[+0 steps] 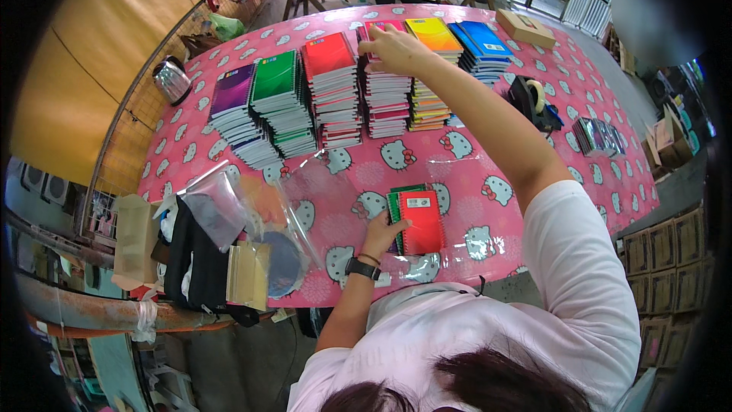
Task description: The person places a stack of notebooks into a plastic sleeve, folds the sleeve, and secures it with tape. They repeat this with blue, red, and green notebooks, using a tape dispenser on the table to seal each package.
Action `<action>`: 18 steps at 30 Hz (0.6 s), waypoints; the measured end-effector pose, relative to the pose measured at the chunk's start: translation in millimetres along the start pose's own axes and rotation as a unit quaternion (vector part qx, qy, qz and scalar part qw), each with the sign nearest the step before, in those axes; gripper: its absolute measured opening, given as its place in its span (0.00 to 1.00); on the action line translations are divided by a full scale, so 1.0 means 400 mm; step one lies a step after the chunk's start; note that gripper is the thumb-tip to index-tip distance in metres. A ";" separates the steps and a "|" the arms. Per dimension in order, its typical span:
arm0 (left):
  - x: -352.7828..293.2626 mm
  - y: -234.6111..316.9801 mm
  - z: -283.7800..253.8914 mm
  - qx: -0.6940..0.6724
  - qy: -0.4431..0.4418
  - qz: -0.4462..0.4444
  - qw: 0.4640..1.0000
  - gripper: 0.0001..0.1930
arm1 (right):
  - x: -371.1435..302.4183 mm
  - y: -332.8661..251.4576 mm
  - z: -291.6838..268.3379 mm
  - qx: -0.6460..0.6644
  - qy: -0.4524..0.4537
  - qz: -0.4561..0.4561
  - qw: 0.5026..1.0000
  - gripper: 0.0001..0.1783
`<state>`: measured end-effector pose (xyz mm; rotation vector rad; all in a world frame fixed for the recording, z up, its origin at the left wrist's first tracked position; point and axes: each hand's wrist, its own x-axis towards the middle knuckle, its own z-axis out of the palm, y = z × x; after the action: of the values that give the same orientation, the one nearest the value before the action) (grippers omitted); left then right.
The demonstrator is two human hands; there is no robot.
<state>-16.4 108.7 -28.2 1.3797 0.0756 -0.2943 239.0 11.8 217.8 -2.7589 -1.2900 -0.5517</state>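
Red notebook [424,221] partly beneath the left grip [380,234]

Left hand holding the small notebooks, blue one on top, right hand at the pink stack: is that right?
Not quite: the top small notebook is red, not blue, as the head view shows. The left hand and right hand are right.

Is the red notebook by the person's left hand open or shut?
Shut: the red notebook shows one flat cover, the left hand at its edge.
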 end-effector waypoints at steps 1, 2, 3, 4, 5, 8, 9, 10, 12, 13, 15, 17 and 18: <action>0.003 -0.012 -0.003 0.003 0.008 0.004 1.000 0.19 | 0.001 0.007 0.000 0.009 0.015 -0.009 1.000 0.23; 0.005 -0.029 -0.020 0.008 0.022 0.010 1.000 0.19 | 0.018 0.001 -0.012 0.034 0.030 -0.025 0.999 0.23; 0.002 -0.032 -0.014 0.011 0.028 0.013 0.999 0.19 | 0.024 0.017 -0.015 0.060 0.035 -0.024 0.997 0.21; 0.007 -0.030 -0.013 0.038 0.031 0.010 0.999 0.19 | 0.037 0.036 -0.022 0.085 0.042 -0.021 0.995 0.19; 0.005 -0.007 -0.002 0.063 0.032 -0.001 0.998 0.20 | 0.035 0.062 -0.008 0.115 0.041 -0.016 0.992 0.18; 0.009 -0.018 -0.012 0.066 0.024 -0.002 0.998 0.19 | 0.037 0.088 -0.012 0.180 0.152 -0.012 0.972 0.13; 0.015 0.000 0.005 0.054 0.010 0.010 0.998 0.18 | 0.012 0.117 -0.030 0.204 0.181 0.016 0.962 0.12; 0.003 0.012 0.023 0.039 0.007 -0.003 0.999 0.19 | -0.021 0.148 -0.042 0.198 0.192 0.036 0.961 0.12; -0.012 0.013 0.008 0.030 0.017 -0.003 0.999 0.18 | -0.060 0.068 -0.118 0.246 0.315 0.068 0.914 0.07; -0.010 0.013 0.008 0.024 0.017 -0.002 1.000 0.18 | -0.092 0.064 -0.135 0.270 0.330 0.067 0.902 0.06; -0.007 -0.017 -0.020 0.014 0.017 0.006 1.000 0.18 | -0.185 0.010 -0.185 0.351 0.253 0.028 0.901 0.07; 0.002 -0.028 -0.016 0.036 0.006 0.004 0.999 0.17 | -0.300 -0.031 -0.194 0.481 0.043 -0.033 0.875 0.10; 0.005 -0.020 -0.018 0.066 0.005 -0.003 0.998 0.17 | -0.344 -0.055 -0.157 0.562 -0.072 -0.066 0.821 0.09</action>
<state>-15.6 114.0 -37.7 1.5120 0.0708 -0.3014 122.7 -87.0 227.8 -1.7196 -1.2274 0.3663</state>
